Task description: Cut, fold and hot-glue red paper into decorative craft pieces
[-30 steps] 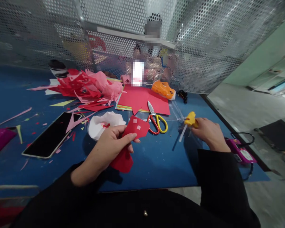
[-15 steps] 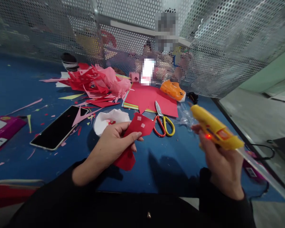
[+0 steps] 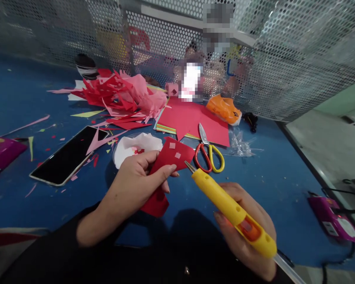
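Note:
My left hand [image 3: 144, 175] pinches a folded piece of red paper [image 3: 177, 152] between thumb and fingers. Two small pink squares sit on the paper's upper face, and its lower part hangs below my fingers. My right hand [image 3: 245, 225] is wrapped round a yellow hot glue gun [image 3: 221, 197] with a clear glue stick coming out of its back end. The gun's metal nozzle is at the right edge of the red paper; whether it touches I cannot tell. Behind my left hand stands a white paper-lined bowl [image 3: 124, 148] with small red and pink bits inside.
Scissors [image 3: 210, 156] with red and yellow handles lie beside stacked coloured paper [image 3: 192, 118]. Red and pink scraps [image 3: 121, 94] are heaped at the back left. A phone [image 3: 68, 157] lies left. An orange packet [image 3: 225, 109] and a purple power strip [image 3: 334, 219] are on the right.
My right hand has swung the glue gun left and inward, so its nozzle is now at the red paper. My left hand keeps its hold nearly unmoved. The view has shifted slightly.

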`<state>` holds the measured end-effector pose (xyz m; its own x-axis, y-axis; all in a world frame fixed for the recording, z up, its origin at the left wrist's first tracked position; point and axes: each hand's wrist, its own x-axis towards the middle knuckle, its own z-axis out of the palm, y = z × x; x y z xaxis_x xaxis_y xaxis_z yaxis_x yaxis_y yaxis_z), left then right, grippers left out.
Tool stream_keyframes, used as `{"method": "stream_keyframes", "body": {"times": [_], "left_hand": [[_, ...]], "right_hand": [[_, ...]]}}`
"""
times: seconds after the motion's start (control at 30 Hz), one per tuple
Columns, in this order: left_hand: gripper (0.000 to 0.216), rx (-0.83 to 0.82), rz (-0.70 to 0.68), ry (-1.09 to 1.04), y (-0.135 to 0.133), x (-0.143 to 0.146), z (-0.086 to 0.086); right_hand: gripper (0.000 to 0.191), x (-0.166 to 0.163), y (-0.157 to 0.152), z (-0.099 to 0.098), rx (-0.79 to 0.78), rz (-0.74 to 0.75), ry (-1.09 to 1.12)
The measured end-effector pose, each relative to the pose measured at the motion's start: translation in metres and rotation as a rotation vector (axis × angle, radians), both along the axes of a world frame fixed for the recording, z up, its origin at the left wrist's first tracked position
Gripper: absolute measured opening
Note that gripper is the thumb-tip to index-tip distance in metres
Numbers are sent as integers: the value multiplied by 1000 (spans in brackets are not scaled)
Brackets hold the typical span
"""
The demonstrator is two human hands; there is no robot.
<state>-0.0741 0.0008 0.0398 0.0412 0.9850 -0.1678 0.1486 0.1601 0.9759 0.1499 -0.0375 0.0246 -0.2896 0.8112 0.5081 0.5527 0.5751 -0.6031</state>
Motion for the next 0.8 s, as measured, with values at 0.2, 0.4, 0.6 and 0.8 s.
{"method": "stream_keyframes", "body": {"times": [0.2, 0.4, 0.6, 0.8], "left_hand": [[21, 0, 26, 21, 1, 1, 0], [25, -7, 19, 12, 2, 1, -3], [21, 8, 46, 22, 1, 1, 1], [21, 12, 41, 39, 0, 3, 2]], "right_hand": [[4, -2, 2, -2, 18, -23, -28], [6, -3, 3, -4, 54, -27, -38], [5, -1, 3, -9, 54, -11, -48], [6, 0, 1, -10, 41, -16, -42]]}}
